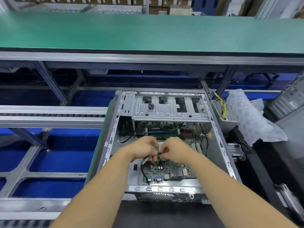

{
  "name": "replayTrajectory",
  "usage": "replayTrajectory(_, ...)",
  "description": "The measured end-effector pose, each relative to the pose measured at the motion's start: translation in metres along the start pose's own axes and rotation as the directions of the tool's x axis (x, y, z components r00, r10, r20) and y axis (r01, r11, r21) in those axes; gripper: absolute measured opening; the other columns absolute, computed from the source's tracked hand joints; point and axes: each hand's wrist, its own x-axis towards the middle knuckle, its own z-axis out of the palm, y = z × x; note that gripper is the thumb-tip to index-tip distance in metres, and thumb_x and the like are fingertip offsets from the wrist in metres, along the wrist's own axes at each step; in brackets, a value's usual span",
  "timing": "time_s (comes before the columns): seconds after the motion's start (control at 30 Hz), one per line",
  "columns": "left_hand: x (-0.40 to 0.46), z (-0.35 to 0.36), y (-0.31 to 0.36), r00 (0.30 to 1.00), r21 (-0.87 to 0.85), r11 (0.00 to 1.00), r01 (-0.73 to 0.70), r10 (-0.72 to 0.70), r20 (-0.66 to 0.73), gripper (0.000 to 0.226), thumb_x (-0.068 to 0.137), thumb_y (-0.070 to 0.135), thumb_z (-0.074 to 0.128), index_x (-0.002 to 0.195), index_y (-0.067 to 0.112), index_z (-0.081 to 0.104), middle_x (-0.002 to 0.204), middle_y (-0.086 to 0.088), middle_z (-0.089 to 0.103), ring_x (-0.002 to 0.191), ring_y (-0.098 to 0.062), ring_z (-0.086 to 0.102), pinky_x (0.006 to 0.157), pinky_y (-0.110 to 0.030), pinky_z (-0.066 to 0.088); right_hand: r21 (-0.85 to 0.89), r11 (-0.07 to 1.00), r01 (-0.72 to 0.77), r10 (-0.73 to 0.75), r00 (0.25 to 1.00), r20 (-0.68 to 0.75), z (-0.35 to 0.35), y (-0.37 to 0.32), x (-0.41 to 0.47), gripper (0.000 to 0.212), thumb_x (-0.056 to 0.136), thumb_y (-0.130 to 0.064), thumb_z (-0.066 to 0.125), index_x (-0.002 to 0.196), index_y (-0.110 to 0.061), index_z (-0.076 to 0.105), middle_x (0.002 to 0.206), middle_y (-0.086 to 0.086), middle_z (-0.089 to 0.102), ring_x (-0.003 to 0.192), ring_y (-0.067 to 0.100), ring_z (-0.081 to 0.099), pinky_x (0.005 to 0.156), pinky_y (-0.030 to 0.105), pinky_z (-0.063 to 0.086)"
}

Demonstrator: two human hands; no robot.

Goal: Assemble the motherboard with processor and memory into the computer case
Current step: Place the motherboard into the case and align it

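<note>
The green printed-circuit motherboard (pixel 167 167) lies flat inside the open grey sheet-metal computer case (pixel 218 140), its port block towards the near wall. Blue memory slots (pixel 162 131) show at the far end of the board, under the perforated metal drive cage (pixel 169 106).

Step in hand, as judged: fitting a small part or connector near the middle of the board, by the socket area. The part is a small dark piece (pixel 160 153), too small to identify.

To do this well, the piece should be squared to its seat before any force is applied. Pressure should go straight down, not at a slant. The pale flat ribbon cable (pixel 146 159) and the black round cable (pixel 144 174) at the board's left edge should be kept from being trapped beneath. Neighbouring capacitors stand close and could be bent by a slip.

Pose: both forearms reach in over the near wall and converge. The left hand (pixel 144 149) is curled, its fingertips pinching at the dark piece. The right hand (pixel 175 150) is likewise curled and pinches the same piece from the opposite side. The two hands almost touch, knuckles uppermost, wrists roughly level.

A grey power supply with yellow wires (pixel 224 111) rests outside the case, beside clear bubble wrap (pixel 251 116).
</note>
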Motion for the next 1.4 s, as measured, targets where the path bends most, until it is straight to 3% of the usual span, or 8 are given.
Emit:
replayTrajectory(0.13,0.005,0.001,-0.002,0.998,0.061,0.998,0.029,-0.026,-0.050,0.014,0.086,0.001,0.053,0.095,0.010,0.057,0.056,-0.004,0.066,0.051,-0.015,0.057,0.051,-0.024,0.040,0.089,0.996,-0.033,0.032,0.999,0.008,0.013,0.002,0.000,0.010,0.089,-0.023,0.077,0.092,-0.014,0.080,0.074,-0.010,0.067,0.066,0.008,0.058,0.064,0.022,0.047)
replayTrajectory(0.23,0.015,-0.004,-0.008,0.934,0.164,0.984,0.075,-0.012,-0.357,0.016,0.089,0.019,0.051,0.074,0.015,0.055,0.059,-0.002,0.062,0.061,-0.024,0.059,0.059,-0.032,0.046,0.109,0.992,-0.062,0.057,0.997,0.050,0.017,-0.002,0.002,0.011,0.090,-0.018,0.075,0.099,-0.012,0.079,0.071,-0.016,0.061,0.066,0.002,0.056,0.066,0.019,0.045)
replayTrajectory(0.33,0.018,-0.012,-0.016,0.808,0.382,0.864,0.329,-0.049,-0.587,0.020,0.092,0.031,0.047,0.076,0.019,0.051,0.074,0.000,0.055,0.076,-0.025,0.056,0.067,-0.031,0.042,0.087,0.993,-0.076,0.067,0.993,0.101,0.021,-0.005,0.006,0.013,0.092,-0.012,0.073,0.104,-0.010,0.077,0.072,-0.012,0.063,0.064,0.003,0.061,0.065,0.020,0.051)
replayTrajectory(0.7,0.031,-0.006,-0.015,0.835,0.545,0.702,0.459,-0.131,-0.534,0.012,0.092,0.027,0.051,0.094,0.016,0.055,0.090,-0.004,0.055,0.084,-0.028,0.055,0.092,-0.046,0.051,-0.081,0.991,0.110,-0.089,0.969,0.230,0.024,-0.006,0.005,0.019,0.089,-0.012,0.075,0.108,-0.011,0.077,0.102,0.001,0.072,0.086,0.015,0.062,0.082,0.026,0.052)
replayTrajectory(0.87,0.032,-0.005,-0.016,0.846,0.582,0.676,0.452,-0.119,-0.519,0.009,0.092,0.025,0.052,0.093,0.017,0.055,0.086,-0.002,0.054,0.080,-0.026,0.054,0.072,-0.034,0.045,-0.170,0.974,0.148,-0.088,0.944,0.317,0.026,-0.009,0.003,0.017,0.090,-0.012,0.073,0.107,-0.013,0.078,0.097,0.001,0.073,0.085,0.017,0.064,0.083,0.032,0.058)
replayTrajectory(0.97,0.033,-0.005,-0.016,0.852,0.587,0.673,0.450,-0.126,-0.509,0.009,0.091,0.026,0.052,0.095,0.018,0.054,0.090,-0.003,0.053,0.083,-0.027,0.053,0.074,-0.035,0.044,-0.209,0.964,0.166,-0.091,0.940,0.329,0.028,-0.011,0.003,0.014,0.092,-0.014,0.071,0.105,-0.012,0.077,0.094,0.003,0.074,0.084,0.022,0.067,0.080,0.037,0.059)
replayTrajectory(1.27,0.033,-0.005,-0.016,0.849,0.590,0.664,0.458,-0.129,-0.513,0.011,0.092,0.028,0.052,0.096,0.018,0.054,0.087,-0.002,0.054,0.082,-0.027,0.054,0.073,-0.036,0.043,0.213,0.973,-0.090,0.030,0.962,0.271,0.025,-0.002,-0.001,0.008,0.093,-0.006,0.070,0.089,-0.012,0.071,0.076,0.005,0.073,0.062,0.013,0.071,0.066,0.030,0.062)
replayTrajectory(1.4,0.032,-0.005,-0.014,0.845,0.589,0.665,0.459,-0.123,-0.520,0.013,0.093,0.030,0.052,0.097,0.018,0.054,0.087,-0.002,0.054,0.082,-0.027,0.054,0.070,-0.037,0.041,0.326,0.929,-0.177,0.093,0.961,0.259,0.019,0.000,-0.004,0.012,0.094,-0.009,0.070,0.083,-0.009,0.074,0.073,0.007,0.074,0.065,0.022,0.072,0.066,0.031,0.062)
